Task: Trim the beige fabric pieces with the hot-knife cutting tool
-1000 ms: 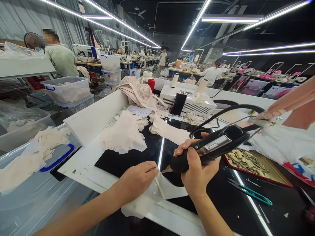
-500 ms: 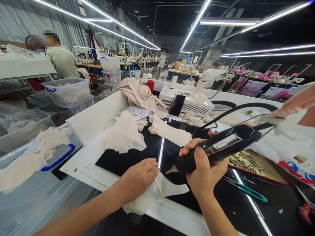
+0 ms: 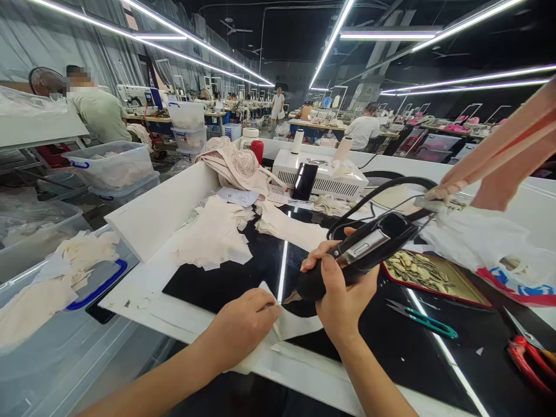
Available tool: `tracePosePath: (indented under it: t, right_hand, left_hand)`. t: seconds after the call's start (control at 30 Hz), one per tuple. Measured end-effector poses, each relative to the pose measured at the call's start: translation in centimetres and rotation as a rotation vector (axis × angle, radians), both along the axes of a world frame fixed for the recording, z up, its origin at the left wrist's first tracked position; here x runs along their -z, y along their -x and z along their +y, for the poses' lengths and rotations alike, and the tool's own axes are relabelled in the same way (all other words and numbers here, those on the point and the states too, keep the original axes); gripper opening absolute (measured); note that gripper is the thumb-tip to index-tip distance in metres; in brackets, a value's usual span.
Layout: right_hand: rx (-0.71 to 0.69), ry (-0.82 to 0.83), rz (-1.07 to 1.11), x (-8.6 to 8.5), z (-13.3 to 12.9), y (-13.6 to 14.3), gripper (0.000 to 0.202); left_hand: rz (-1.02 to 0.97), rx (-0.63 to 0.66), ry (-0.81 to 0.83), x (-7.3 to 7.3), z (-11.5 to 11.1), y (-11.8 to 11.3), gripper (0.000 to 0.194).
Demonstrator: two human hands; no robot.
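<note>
My right hand (image 3: 347, 295) is wrapped round the body of a black corded hand tool (image 3: 369, 246) with a silver panel. The tool tilts, its rounded end low and left over the black glossy board (image 3: 269, 249); its cord end hangs from a pink fabric strip (image 3: 490, 150). At the board's front edge my left hand (image 3: 243, 327) is closed on a cream fabric piece (image 3: 304, 325), which lies partly flat and drapes over the edge. A narrow strip or fold shows by the fingertips. The tool's tip and the fabric under my left hand are partly hidden.
Cream fabric stacks (image 3: 215, 234) lie behind, with a phone (image 3: 304, 180) against a white vented box (image 3: 284, 168). To the right are a tray of seeds (image 3: 421, 272), teal snips (image 3: 428, 321) and red-handled scissors (image 3: 527, 353). Plastic bins (image 3: 113, 168) stand left.
The view has swung a little to the right, so the table's things sit further left. My left fingers have shifted on the fabric, and a corner now stands up behind them. The right hand keeps its hold.
</note>
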State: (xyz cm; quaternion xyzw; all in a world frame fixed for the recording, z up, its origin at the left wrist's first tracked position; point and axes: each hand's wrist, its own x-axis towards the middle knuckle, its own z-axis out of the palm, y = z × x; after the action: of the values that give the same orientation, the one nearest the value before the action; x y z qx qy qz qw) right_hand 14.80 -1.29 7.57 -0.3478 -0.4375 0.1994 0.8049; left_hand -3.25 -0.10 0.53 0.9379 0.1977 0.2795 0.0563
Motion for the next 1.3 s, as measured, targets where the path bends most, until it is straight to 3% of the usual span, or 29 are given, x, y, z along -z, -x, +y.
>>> tracePosePath:
  t: [0.4,0.9,1.1,1.3]
  right_hand:
    - [-0.023,-0.005,0.002,0.3,0.0,0.5,0.040]
    - [0.005,0.015,0.008,0.3,-1.0,-0.2,0.042]
    - [0.039,0.017,0.033,-0.6,-1.8,-1.3,0.043]
    - [0.086,0.035,0.022,-0.4,-3.2,-2.8,0.045]
  left_hand:
    - [-0.018,-0.025,0.028,0.1,-0.3,0.0,0.019]
    - [-0.031,-0.040,-0.067,0.3,-0.4,0.1,0.024]
    - [-0.024,-0.009,-0.112,-0.7,-0.4,0.0,0.026]
    - [-0.066,-0.023,-0.162,-1.2,-1.5,-1.9,0.023]
